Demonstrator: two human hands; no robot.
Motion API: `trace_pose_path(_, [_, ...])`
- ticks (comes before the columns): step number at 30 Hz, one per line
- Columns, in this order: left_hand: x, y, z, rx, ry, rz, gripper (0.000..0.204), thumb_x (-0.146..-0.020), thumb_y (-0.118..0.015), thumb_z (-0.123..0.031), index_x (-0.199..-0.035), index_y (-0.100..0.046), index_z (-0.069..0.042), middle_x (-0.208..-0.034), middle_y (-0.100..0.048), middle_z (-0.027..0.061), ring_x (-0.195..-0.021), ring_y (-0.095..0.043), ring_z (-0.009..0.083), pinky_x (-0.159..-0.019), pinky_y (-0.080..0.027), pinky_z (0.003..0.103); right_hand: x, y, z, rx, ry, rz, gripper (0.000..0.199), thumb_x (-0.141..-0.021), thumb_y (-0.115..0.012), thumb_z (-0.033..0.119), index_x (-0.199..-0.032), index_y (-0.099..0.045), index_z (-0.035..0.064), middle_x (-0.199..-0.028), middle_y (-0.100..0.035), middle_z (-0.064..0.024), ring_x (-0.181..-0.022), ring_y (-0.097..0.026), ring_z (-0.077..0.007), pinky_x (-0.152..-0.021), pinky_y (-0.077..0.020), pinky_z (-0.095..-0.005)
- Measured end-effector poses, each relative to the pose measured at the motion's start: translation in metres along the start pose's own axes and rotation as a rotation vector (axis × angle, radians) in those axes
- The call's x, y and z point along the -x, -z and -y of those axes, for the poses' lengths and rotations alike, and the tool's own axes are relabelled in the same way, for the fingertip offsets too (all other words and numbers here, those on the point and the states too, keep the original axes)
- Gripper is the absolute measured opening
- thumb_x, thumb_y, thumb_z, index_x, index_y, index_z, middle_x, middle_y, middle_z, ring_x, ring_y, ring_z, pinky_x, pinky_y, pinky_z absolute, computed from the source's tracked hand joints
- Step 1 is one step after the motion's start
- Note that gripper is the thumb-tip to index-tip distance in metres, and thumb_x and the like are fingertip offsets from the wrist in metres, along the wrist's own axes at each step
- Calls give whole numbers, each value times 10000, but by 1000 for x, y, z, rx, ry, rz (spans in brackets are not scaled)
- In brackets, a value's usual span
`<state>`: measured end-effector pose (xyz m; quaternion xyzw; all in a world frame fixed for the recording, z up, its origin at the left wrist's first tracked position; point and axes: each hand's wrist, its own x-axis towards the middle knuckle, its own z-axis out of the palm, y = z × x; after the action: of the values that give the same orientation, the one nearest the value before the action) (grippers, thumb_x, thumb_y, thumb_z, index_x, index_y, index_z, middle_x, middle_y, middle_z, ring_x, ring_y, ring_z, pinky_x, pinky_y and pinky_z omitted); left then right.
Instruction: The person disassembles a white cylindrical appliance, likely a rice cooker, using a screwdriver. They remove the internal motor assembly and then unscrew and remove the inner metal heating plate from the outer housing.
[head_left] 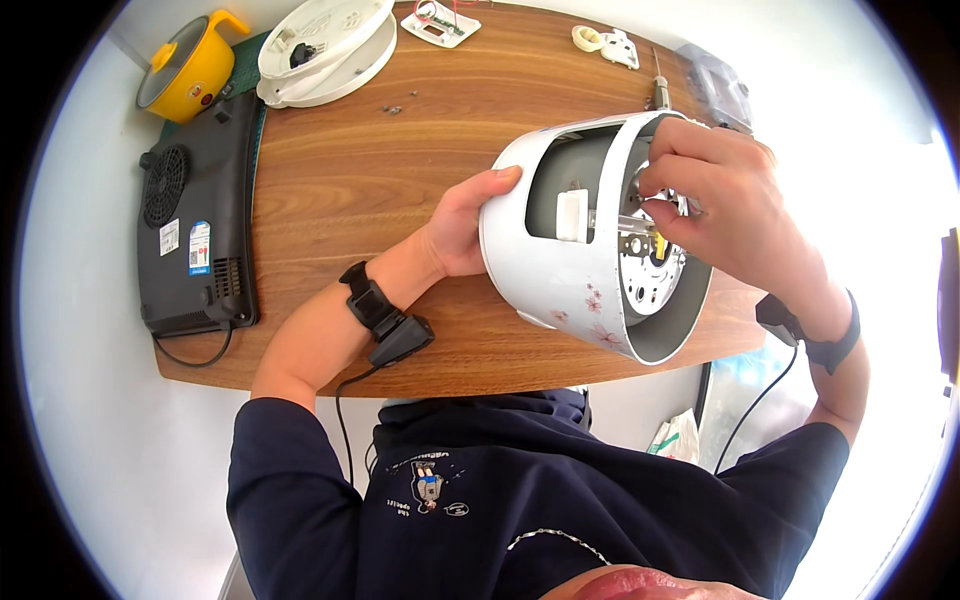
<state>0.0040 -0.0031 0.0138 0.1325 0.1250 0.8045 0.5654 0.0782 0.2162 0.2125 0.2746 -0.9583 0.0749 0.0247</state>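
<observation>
A white rice cooker housing (520, 265) with pink flowers lies tilted on its side, its wide round end facing right. My left hand (465, 225) grips its left end, thumb on top and the other fingers partly hidden behind it. Inside the round end sits a silvery metal plate (645, 285) with holes and a yellow piece near its middle. A white plastic block (572, 215) shows in the rectangular cutout of the wall. My right hand (725, 190) reaches over the rim, thumb and fingers pinched at the plate. Whatever lies between those fingertips is hidden.
At the left lie an upturned black induction cooker (200, 215) and a yellow electric pot (200, 70). Along the back are white round lid parts (330, 50), a white panel with a circuit board (440, 22), small screws (395, 107), a screwdriver (661, 90) and a clear plastic container (715, 85).
</observation>
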Motion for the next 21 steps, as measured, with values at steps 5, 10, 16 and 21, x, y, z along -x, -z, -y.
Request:
trace_pose_path(5, [0, 2, 1, 3, -1, -2, 688, -1002, -578, -420, -1540, -377, -41, -1460, -554, 189, -1296, -603, 312, -1059, -543, 465, -2, 5, 3, 117, 97, 7, 140, -729, -772, 39, -784, -644, 48, -859, -593, -40, -724, -623, -258, -663, -526, -377])
trace_pose_path(10, [0, 3, 2, 26, 0, -27, 679, -1006, -571, -421, -1537, -385, -41, -1455, -561, 184, -1293, -606, 310, -1056, -545, 457, -1, 4, 5, 276, 258, -5, 176, -703, -774, 53, -776, -614, 50, -870, -585, -39, -709, -613, -245, -652, -524, -375])
trace_pose_path(16, [1, 1, 2, 9, -4, -5, 682, -1011, -561, -427, -1543, -376, -42, -1466, -551, 184, -1305, -596, 312, -1066, -537, 460, 3, 1, 5, 88, 51, 14, 124, -812, -774, 71, -798, -656, 39, -924, -573, -46, -732, -638, -229, -668, -539, -357])
trace_pose_path(21, [-1, 0, 2, 2, 8, 15, 694, -1012, -561, -430, -1554, -357, -47, -1476, -541, 188, -1319, -585, 314, -1076, -529, 464, 6, 1, 7, -27, -90, 43, 98, -865, -762, 89, -841, -705, 14, -942, -571, -59, -754, -646, -244, -697, -533, -362])
